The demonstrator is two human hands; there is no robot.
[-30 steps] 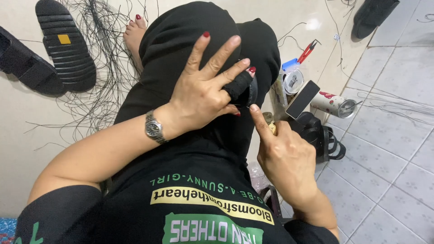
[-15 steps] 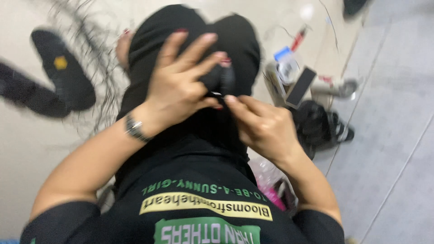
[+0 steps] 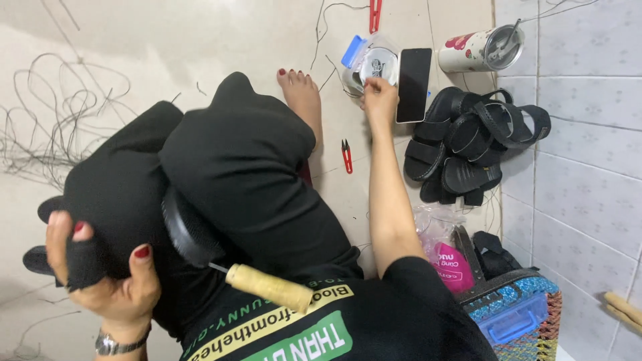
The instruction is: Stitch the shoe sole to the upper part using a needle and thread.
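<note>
Left hand point(image 3: 100, 274) is closed around a black fabric sandal strap point(image 3: 83, 261), thumb and fingers pressed on it, holding the work against the black-trousered knee point(image 3: 234, 167). A curved black rubber sole piece point(image 3: 184, 230) sits wedged just beside that hand in the lap, with a wooden-handled awl point(image 3: 267, 287) resting under it, metal tip toward the sole.

Right hand point(image 3: 380, 100) is stretched far out to a small clear plastic tub with a blue lid point(image 3: 371, 61) on the pale floor point(image 3: 167, 40); fingertips pinched together at the tub's rim, whether they hold anything I cannot tell.

Just beside: black phone point(image 3: 414, 83), white printed tumbler point(image 3: 478, 49), pile of black sandals point(image 3: 475, 144), small red thread snips point(image 3: 347, 155), loose black threads point(image 3: 60, 127).

Judgement: to do it well, keep the left clamp firm so strap and sole stay aligned while the right picks from the tub by fingertip only, without tipping it. Watch the awl; it could slide off the lap.
</note>
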